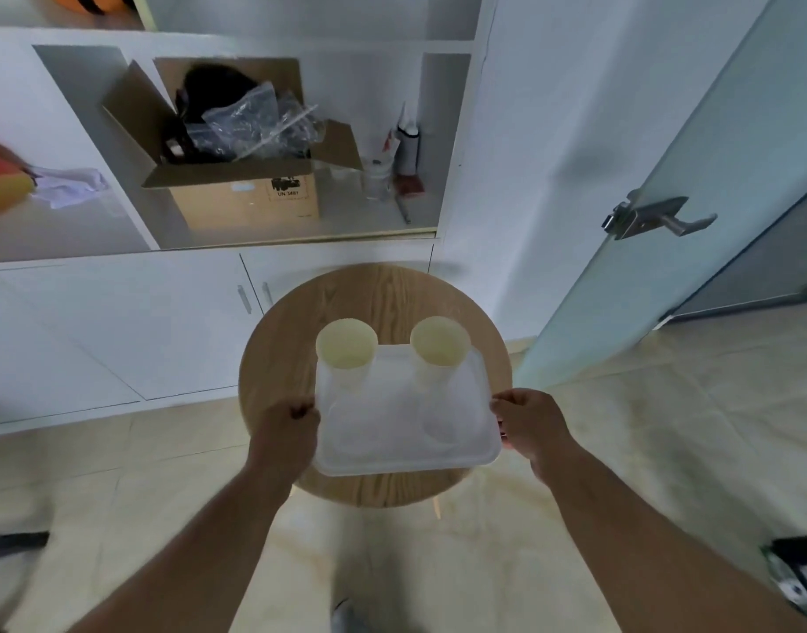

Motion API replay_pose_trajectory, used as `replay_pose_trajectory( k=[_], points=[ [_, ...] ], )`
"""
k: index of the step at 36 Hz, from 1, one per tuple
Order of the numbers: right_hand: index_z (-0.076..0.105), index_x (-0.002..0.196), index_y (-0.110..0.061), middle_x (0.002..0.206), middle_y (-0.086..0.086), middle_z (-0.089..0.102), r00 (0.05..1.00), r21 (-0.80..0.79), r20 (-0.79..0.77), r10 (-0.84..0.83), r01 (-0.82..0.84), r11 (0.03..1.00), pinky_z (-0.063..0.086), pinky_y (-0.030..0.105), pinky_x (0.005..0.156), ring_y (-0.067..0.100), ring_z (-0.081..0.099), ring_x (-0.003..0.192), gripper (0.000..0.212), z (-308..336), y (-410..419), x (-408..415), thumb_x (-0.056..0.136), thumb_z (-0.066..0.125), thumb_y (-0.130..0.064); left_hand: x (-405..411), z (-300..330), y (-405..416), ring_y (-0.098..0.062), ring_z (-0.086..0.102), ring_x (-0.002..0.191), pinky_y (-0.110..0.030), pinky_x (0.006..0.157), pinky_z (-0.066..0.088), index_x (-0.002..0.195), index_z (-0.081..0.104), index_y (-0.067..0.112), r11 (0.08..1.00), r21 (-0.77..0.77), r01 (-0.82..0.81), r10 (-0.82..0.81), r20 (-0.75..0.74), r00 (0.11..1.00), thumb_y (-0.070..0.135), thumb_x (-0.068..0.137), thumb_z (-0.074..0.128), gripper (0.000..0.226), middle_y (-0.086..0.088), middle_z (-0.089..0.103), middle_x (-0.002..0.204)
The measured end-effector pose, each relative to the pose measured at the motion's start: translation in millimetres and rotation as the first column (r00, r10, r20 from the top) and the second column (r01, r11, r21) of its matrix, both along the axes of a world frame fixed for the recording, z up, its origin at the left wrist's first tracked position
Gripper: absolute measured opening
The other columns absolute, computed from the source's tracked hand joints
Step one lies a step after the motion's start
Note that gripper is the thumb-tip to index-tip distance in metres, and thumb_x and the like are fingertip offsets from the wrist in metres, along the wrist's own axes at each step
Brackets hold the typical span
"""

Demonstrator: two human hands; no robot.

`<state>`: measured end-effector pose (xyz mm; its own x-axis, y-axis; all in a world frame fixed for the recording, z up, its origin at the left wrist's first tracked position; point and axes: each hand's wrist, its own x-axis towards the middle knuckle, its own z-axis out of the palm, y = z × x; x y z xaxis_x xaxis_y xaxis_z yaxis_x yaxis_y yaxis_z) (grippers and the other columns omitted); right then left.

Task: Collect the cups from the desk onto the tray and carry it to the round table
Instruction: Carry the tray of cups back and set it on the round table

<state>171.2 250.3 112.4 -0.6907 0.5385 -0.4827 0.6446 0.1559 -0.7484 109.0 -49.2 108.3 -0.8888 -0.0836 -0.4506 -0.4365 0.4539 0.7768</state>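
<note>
Head view: round table [301,358], wood top, stands w/ white cabinets [118,322] right behind it & a frosted glass door [694,221] off to its right, metal handle [657,219] sticking out. Shelf above the cabinets holds an open cardboard box [246,194] stuffed w/ plastic bags. Nothing blocks the tabletop. White tray [392,431] sits over the table, long axis running left-right, flat; can't tell if it's touching down. Two pale yellow cups, left cup [346,354] & right cup [439,349], upright, mouths up, on the tray's far side. Left hand [285,431] grips the tray's left edge, right hand [531,424] grips the right edge.
</note>
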Motion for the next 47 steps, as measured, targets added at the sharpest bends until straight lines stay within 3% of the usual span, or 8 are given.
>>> replay_pose_trajectory(
  k=[4,8,12,18,24,29,37,47],
  points=[
    [0.078,0.073,-0.007,0.083,0.023,0.077,1.000,0.009,0.024,0.002,-0.002,1.000,0.062,0.058,0.082,0.030,0.067,0.072,0.019,-15.7,3.8,-14.3,0.085,0.064,-0.009,-13.4,-9.4,4.0,-0.029,0.070,0.074,-0.028,0.060,0.050,0.086,0.080,0.004,1.000,0.010,0.006,-0.006,0.006,1.000,0.006,0.094,0.061,0.021,-0.019,0.078,0.088],
    [0.076,0.076,-0.001,0.088,0.028,0.075,0.999,-0.008,0.038,0.010,-0.009,1.000,0.060,0.048,0.068,0.028,0.064,0.069,0.017,-28.9,5.6,-26.9,0.084,0.064,-0.010,-25.5,-23.7,5.0,-0.040,0.074,0.084,-0.033,0.061,0.052,0.084,0.081,0.005,1.000,-0.018,-0.009,0.009,0.012,1.000,0.009,0.091,0.063,0.021,-0.018,0.079,0.084],
    [0.076,0.087,0.005,0.093,0.029,0.075,0.998,0.002,0.059,0.035,-0.035,0.999,0.053,0.039,0.066,0.028,0.063,0.071,0.018,-42.7,9.6,-40.4,0.089,0.063,-0.007,-30.6,-31.8,14.1,-0.024,0.067,0.068,-0.028,0.057,0.048,0.078,0.079,0.007,0.998,-0.044,-0.034,0.036,0.031,0.999,0.010,0.092,0.063,0.022,-0.016,0.078,0.080],
    [0.079,0.081,-0.008,0.084,0.014,0.079,0.992,0.030,0.088,0.090,-0.093,0.995,0.059,0.038,0.069,0.035,0.075,0.082,0.020,-68.0,20.6,-66.6,0.093,0.064,-0.011,-40.8,-55.5,25.6,-0.033,0.075,0.085,-0.028,0.061,0.051,0.081,0.084,0.018,0.996,-0.048,-0.074,0.076,0.044,0.996,0.010,0.091,0.060,0.027,-0.007,0.081,0.080],
    [0.080,0.086,-0.005,0.090,0.020,0.079,0.981,0.018,0.123,0.148,-0.151,0.988,0.055,0.038,0.067,0.028,0.068,0.071,0.019,-95.6,30.3,-85.6,0.091,0.063,-0.013,-46.9,-82.1,33.5,-0.019,0.061,0.072,-0.033,0.065,0.048,0.092,0.078,0.001,0.990,-0.078,-0.118,0.123,0.051,0.991,0.012,0.090,0.058,0.023,-0.022,0.077,0.091],
    [0.080,0.085,-0.010,0.087,0.014,0.080,0.965,0.029,0.169,0.201,-0.208,0.978,0.056,0.035,0.067,0.032,0.075,0.080,0.022,-112.5,33.5,-97.7,0.093,0.061,-0.016,-54.4,-101.9,39.1,-0.035,0.076,0.085,-0.036,0.068,0.055,0.086,0.082,0.012,0.984,-0.085,-0.154,0.161,0.086,0.983,0.013,0.089,0.058,0.024,-0.012,0.081,0.085],
    [0.078,0.083,-0.020,0.084,0.003,0.078,0.950,0.060,0.208,0.232,-0.249,0.967,0.061,0.041,0.080,0.023,0.072,0.081,0.023,-137.9,33.3,-111.7,0.099,0.061,-0.023,-64.3,-125.6,41.0,-0.030,0.076,0.088,-0.046,0.082,0.061,0.087,0.083,0.014,0.980,-0.130,-0.151,0.165,0.096,0.982,0.014,0.092,0.061,0.023,-0.003,0.082,0.081],
    [0.074,0.083,-0.030,0.082,-0.006,0.076,0.943,0.070,0.203,0.262,-0.281,0.957,0.051,0.027,0.064,0.016,0.070,0.078,0.023,-154.1,32.2,-115.5,0.101,0.060,-0.024,-69.4,-142.7,38.7,-0.020,0.073,0.087,-0.039,0.082,0.059,0.094,0.084,0.022,0.976,-0.165,-0.140,0.159,0.103,0.982,0.019,0.095,0.062,0.022,0.005,0.081,0.086]
  ],
)
